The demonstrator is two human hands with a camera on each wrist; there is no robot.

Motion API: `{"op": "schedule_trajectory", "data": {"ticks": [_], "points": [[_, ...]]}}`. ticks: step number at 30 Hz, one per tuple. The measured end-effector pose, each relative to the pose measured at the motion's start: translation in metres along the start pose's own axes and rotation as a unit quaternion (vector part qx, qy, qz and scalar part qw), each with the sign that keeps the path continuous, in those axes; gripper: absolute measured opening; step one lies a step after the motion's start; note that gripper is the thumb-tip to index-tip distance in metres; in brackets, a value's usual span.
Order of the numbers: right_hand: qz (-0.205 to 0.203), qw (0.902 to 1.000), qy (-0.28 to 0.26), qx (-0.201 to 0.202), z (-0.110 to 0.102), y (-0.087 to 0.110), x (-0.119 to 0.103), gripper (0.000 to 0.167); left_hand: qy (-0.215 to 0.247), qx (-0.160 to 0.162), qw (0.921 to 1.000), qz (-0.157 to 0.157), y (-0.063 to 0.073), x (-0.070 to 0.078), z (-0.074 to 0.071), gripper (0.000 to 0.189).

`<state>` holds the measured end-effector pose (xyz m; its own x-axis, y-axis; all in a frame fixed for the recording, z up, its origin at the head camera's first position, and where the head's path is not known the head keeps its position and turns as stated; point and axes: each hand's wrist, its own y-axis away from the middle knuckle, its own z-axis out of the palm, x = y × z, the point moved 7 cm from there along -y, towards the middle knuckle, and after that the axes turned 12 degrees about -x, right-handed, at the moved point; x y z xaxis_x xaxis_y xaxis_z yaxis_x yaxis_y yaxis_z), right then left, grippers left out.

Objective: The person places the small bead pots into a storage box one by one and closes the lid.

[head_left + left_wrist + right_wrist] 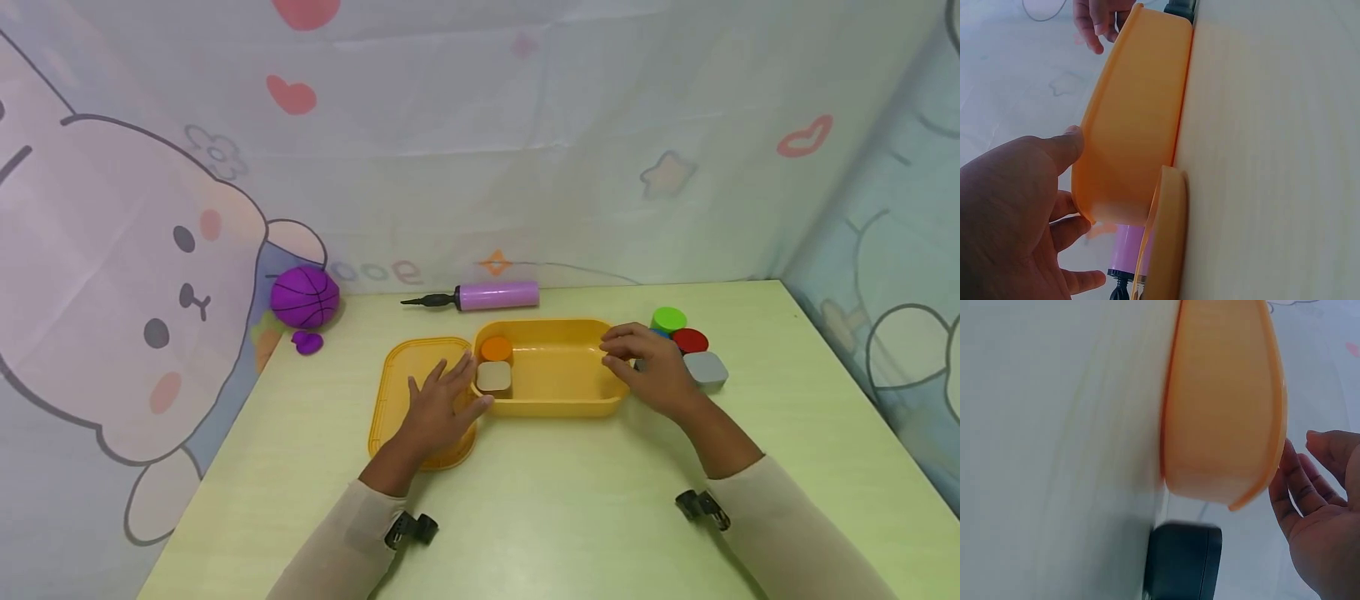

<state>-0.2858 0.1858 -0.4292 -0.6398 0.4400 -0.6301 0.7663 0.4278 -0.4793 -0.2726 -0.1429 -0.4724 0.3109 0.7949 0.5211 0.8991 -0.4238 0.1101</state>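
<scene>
A yellow plastic box [555, 408], without its lid, lies lengthwise across the table. In its left end sit an orange round piece [496, 349] and a beige square block [494, 377]. My left hand [438, 417] is at the box's left end, fingers spread and thumb at the rim, as the left wrist view also shows. Under this hand in the head view lies the matching yellow lid [390, 400]. At the opposite end, my right hand [648, 367] has relaxed, bent fingers over the rim; the right wrist view shows fingertips [1288, 453] by the rim and nothing between thumb and fingers.
Right of the box are a green round piece [668, 318], a red one [690, 340] and a grey block [705, 369], with others partly hidden by the right hand. A purple pump [495, 296] lies behind the box. A purple ball [304, 297] sits back left.
</scene>
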Motion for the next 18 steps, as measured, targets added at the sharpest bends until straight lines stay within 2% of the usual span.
{"op": "schedule_trajectory", "data": {"ticks": [6, 12, 18], "points": [[0.008, 0.9989, -0.02, 0.041, -0.017, 0.01, 0.007, 0.017, 0.002, 0.0, 1.0, 0.005, 0.0, 0.0, 0.0, 0.077], [0.031, 0.9971, -0.028, 0.063, -0.027, 0.017, 0.017, 0.014, 0.0, -0.001, 1.0, 0.003, -0.001, -0.002, 0.002, 0.077], [0.052, 0.9939, -0.009, 0.097, -0.037, 0.024, 0.025, 0.013, -0.002, 0.004, 1.0, 0.007, 0.0, -0.002, 0.001, 0.077]]}}
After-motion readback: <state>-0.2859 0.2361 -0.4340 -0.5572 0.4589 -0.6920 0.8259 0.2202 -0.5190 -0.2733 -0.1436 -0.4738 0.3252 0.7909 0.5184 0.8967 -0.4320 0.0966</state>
